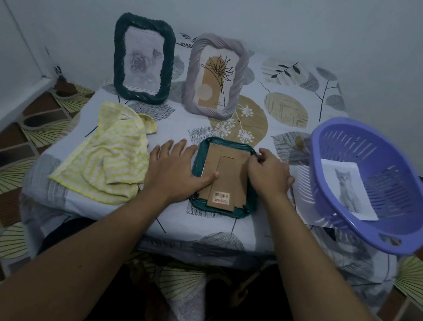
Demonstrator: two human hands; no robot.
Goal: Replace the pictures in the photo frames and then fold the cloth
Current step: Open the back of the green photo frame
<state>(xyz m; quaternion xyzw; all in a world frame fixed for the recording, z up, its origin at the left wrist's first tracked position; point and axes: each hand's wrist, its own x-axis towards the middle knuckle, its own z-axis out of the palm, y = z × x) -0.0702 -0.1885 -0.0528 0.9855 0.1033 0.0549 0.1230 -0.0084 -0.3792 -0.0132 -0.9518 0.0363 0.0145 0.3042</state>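
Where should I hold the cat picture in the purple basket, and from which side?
Probably pinch the lower right corner of the white paper cat picture, reaching from above into the purple plastic basket: the sheet lies flat on the slotted wall, so only an edge lifts.

**newbie_q:** How many cameras on this one, and where is it sitting?

**rig_guy:** Just the one, worn on the person's head. It looks forward and down, with the face-down frame (pixel 231 169) pretty much dead centre.

**newbie_q:** Close in?

**rig_guy:** Yeah, arm's reach. Both forearms run up from the bottom edge, with the left hand (pixel 174 170) on the frame's left side and the right hand (pixel 267 175) on its right. The lens is wide, so you also get the wall (pixel 286 18) beyond the frame and the floor tiles (pixel 8 152) out to either side of it.
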